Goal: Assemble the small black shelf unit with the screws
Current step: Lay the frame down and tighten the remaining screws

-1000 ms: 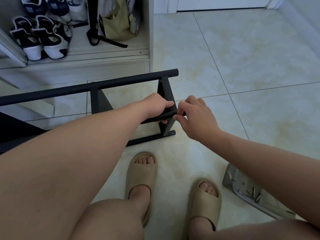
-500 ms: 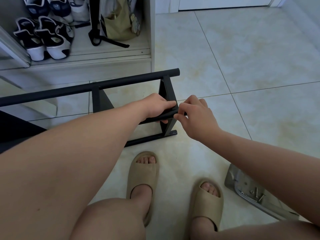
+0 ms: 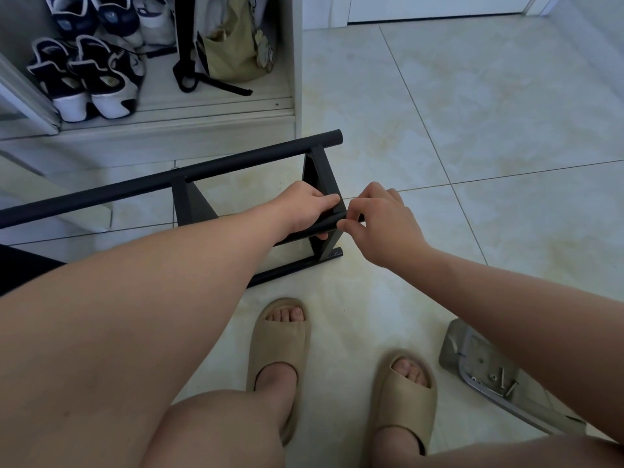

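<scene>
My left hand holds tight round a bar of the black shelf. My right hand pinches that bar's end, w/ screws in a tray nearby

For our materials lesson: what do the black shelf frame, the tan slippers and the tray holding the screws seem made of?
Shelf frame: likely painted metal tube, matte black, evenly round.
Slippers: probably moulded foam or rubber, matte, seamless.
Tray: seems bare metal, dull grey with a shiny rim.
</scene>
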`<state>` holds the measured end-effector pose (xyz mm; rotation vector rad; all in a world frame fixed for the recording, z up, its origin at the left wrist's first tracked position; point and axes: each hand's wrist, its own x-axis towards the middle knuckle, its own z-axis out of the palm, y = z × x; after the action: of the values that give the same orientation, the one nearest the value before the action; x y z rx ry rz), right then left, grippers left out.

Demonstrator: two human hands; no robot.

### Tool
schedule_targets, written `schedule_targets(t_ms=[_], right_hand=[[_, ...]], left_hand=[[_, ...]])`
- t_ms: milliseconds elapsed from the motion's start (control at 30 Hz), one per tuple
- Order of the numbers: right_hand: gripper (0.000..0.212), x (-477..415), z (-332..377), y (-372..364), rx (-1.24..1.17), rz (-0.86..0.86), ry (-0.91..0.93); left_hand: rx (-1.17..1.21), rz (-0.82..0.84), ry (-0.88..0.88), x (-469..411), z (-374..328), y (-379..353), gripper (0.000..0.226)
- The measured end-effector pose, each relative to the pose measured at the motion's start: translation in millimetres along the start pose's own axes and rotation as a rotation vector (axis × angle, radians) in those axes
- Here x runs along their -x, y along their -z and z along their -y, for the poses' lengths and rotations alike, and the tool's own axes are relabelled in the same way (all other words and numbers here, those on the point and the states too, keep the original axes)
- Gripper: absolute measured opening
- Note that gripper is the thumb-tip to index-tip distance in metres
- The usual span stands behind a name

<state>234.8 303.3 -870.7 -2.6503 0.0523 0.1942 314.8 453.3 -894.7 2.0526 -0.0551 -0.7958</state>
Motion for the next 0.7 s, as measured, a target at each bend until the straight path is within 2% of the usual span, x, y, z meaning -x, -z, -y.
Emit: schedule_targets(t_ms=[133, 367, 467, 700], right_hand=[[0.023, 0, -2, 1, 0.033, 0.003, 0.022], [0.028, 2, -3, 1, 0.187, -0.01, 0.092], [0.021, 6, -2, 2, 0.153, -0.056, 0.127], [0.012, 12, -4, 3, 0.033, -0.015, 0.139]], left_hand=[[0.068, 0.022, 0.011, 0, 2, -1, 0.034], [0.051, 0.027, 0.006, -1, 2, -1, 0.036], [0.029, 0.04, 0.003, -1, 2, 0, 0.038], [-0.013, 0.07, 0.008, -1, 3, 1, 0.041]])
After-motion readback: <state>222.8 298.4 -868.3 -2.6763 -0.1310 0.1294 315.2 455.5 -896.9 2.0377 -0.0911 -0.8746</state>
